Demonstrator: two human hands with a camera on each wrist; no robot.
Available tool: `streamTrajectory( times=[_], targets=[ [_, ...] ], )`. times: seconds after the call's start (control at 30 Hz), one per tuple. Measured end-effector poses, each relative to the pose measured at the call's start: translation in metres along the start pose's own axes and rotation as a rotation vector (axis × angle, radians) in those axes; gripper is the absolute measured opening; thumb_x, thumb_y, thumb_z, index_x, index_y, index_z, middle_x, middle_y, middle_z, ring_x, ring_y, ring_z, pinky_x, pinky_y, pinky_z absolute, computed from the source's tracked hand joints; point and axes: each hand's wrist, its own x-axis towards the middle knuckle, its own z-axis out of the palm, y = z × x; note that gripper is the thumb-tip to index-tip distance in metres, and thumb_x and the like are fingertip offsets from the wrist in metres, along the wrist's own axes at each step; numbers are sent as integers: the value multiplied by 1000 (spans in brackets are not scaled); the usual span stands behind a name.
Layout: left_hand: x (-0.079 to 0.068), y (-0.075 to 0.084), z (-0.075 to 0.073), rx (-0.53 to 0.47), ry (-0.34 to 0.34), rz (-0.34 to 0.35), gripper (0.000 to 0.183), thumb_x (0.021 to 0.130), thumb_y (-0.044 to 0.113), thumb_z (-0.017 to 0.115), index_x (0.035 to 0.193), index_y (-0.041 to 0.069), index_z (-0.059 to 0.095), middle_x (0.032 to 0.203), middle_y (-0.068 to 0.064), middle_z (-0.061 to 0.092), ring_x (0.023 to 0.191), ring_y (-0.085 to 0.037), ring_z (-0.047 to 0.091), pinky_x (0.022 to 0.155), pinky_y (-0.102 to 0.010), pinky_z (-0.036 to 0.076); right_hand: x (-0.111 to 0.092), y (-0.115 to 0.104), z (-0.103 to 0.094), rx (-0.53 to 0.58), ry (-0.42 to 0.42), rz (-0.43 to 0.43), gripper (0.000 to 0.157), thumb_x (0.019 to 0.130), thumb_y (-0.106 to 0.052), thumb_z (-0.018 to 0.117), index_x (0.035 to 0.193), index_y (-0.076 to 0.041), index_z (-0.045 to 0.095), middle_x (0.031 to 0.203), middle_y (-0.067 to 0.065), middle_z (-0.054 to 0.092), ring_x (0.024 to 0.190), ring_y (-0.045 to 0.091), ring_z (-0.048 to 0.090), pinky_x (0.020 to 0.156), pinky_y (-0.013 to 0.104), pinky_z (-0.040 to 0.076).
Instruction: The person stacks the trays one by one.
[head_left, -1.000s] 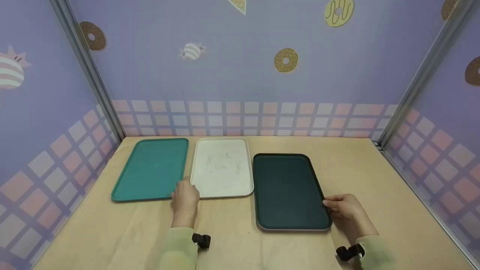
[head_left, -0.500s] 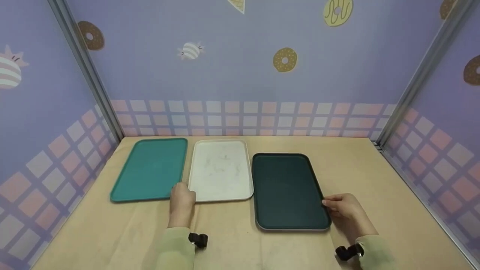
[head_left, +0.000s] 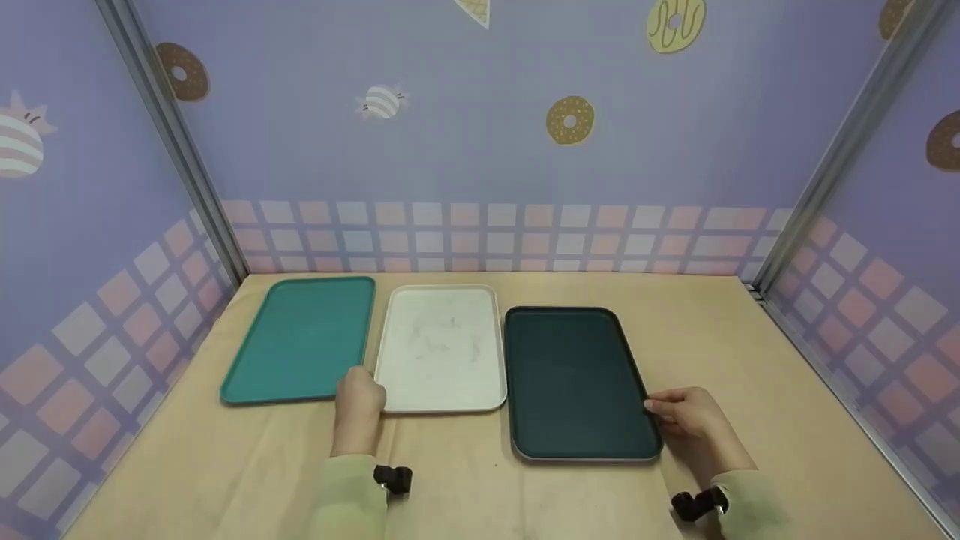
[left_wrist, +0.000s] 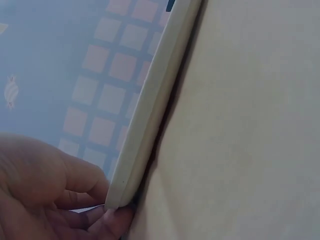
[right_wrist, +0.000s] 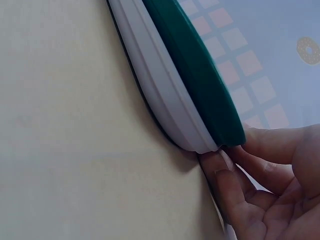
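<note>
My left hand (head_left: 359, 407) pinches the near left corner of a white rectangular tray (head_left: 442, 349), which has grey smudges. In the left wrist view, the white tray's edge (left_wrist: 145, 115) sits between thumb and fingers, with fingertips under the corner. My right hand (head_left: 691, 420) grips the right edge of a dark green tray (head_left: 577, 382). The right wrist view shows this green tray (right_wrist: 200, 75) lying on a pale layer (right_wrist: 160, 80), apparently another tray, with the thumb at the green rim and fingers below. The white tray's right side is beside the dark green tray.
A teal tray (head_left: 304, 337) lies flat on the left, its near right corner by my left hand. All stand on a pale wooden table (head_left: 450, 487). Purple printed walls (head_left: 480, 150) enclose the back and both sides. Bare wood shows right of the dark green tray.
My left hand has drawn the white tray toward me and slightly left, away from the back wall. The right hand and dark green tray have stayed in place.
</note>
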Motion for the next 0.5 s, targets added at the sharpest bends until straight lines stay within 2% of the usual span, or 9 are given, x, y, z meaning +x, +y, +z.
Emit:
streamTrajectory(
  times=[0.1, 0.2, 0.27, 0.37, 0.5],
  targets=[
    [3, -1, -3, -29, -66, -26, 29, 96, -6, 45, 113, -17, 66, 113, -35, 67, 98, -40, 66, 81, -47, 58, 0, 0, 0, -16, 1, 1, 38, 98, -15, 70, 126, 10, 68, 117, 21, 74, 98, 16, 71, 86, 40, 64],
    [6, -3, -8, -66, -115, -37, 38, 97, 1, 51, 130, -15, 61, 128, -36, 63, 119, -49, 62, 97, -53, 56, -1, -1, 0, 0, -3, 8, 38, 98, -15, 70, 126, 11, 67, 118, 22, 74, 100, 18, 72, 87, 41, 64],
    [8, -6, -13, -108, -141, -52, 41, 98, 4, 52, 134, -14, 59, 133, -35, 61, 123, -48, 59, 101, -54, 55, -1, -1, 0, 10, -3, 15, 38, 98, -15, 71, 126, 11, 67, 119, 22, 74, 101, 19, 72, 89, 42, 63],
    [10, -11, -21, -198, -175, -78, 45, 96, 4, 52, 137, -13, 57, 137, -35, 58, 121, -46, 61, 95, -47, 58, -1, -1, 0, 13, 7, 24, 37, 98, -14, 71, 125, 11, 68, 119, 23, 74, 100, 19, 73, 89, 43, 63],
    [10, -17, -28, -421, -247, -166, 50, 94, -2, 52, 143, -12, 51, 145, -34, 52, 111, -34, 63, 75, -32, 60, -1, -1, 0, 23, 1, 21, 38, 98, -14, 71, 125, 11, 67, 117, 21, 74, 99, 17, 72, 89, 41, 63]
  ],
)
